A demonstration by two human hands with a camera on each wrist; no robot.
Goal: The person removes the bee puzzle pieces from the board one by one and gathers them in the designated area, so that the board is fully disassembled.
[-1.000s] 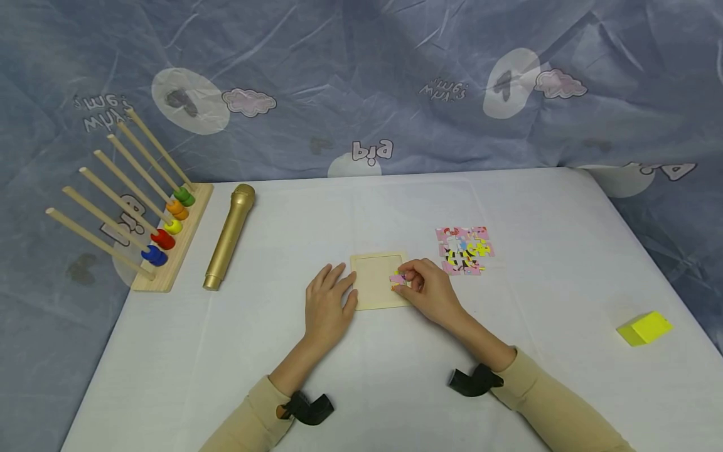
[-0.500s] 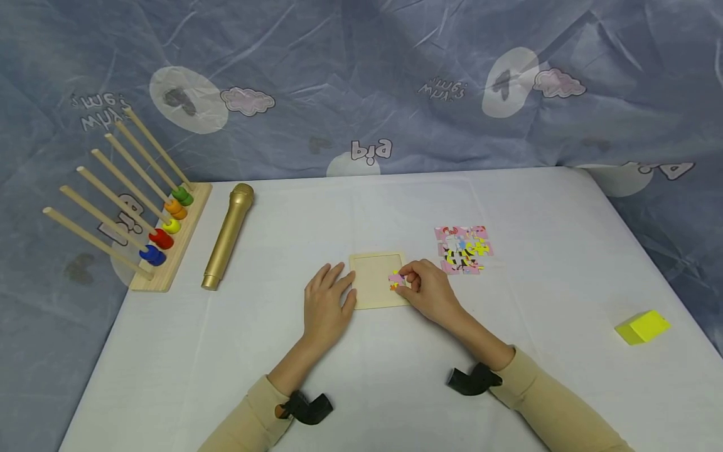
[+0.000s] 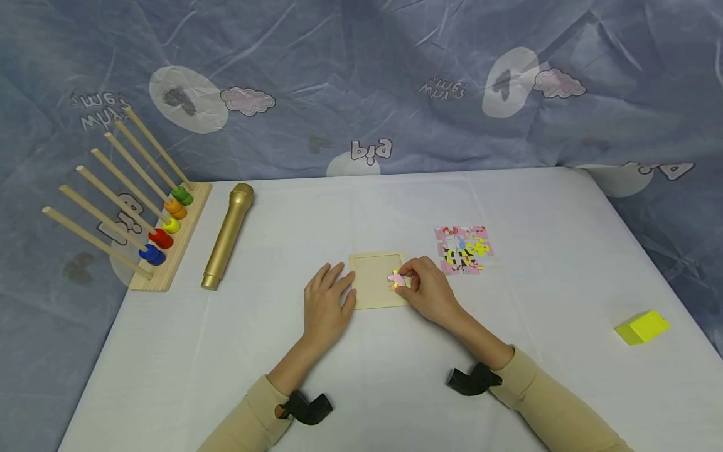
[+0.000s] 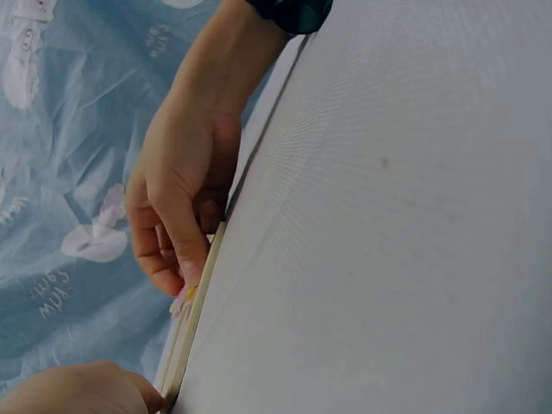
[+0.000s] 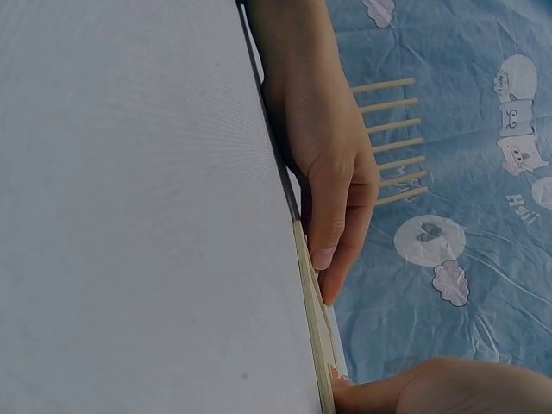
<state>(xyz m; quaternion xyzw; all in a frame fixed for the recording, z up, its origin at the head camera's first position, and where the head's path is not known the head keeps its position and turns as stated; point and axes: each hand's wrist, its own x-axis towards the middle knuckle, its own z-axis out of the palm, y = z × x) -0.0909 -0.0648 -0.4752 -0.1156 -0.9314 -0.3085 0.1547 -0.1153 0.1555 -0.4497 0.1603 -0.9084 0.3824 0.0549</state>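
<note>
A shallow wooden puzzle tray (image 3: 369,282) lies on the white table. Over its right side my right hand (image 3: 432,292) pinches a pink and yellow puzzle piece (image 3: 395,280) between thumb and fingers. My left hand (image 3: 329,307) lies flat with fingers spread, its thumb and index finger at the tray's left edge. Several joined puzzle pieces (image 3: 463,250), pink with yellow and black, lie behind my right hand. In the left wrist view the pinched puzzle piece (image 4: 183,299) shows at the fingertips, close over the tray.
A gold microphone (image 3: 228,238) lies to the left. Beside it stands a wooden rack (image 3: 175,251) with upright pegs and coloured rings. A yellow block (image 3: 642,328) sits at the far right. A patterned blue-grey cloth (image 3: 361,81) hangs behind the table.
The pinched puzzle piece has turned and shifted slightly in my right fingers over the tray. My left hand stays in place at the tray's edge.
</note>
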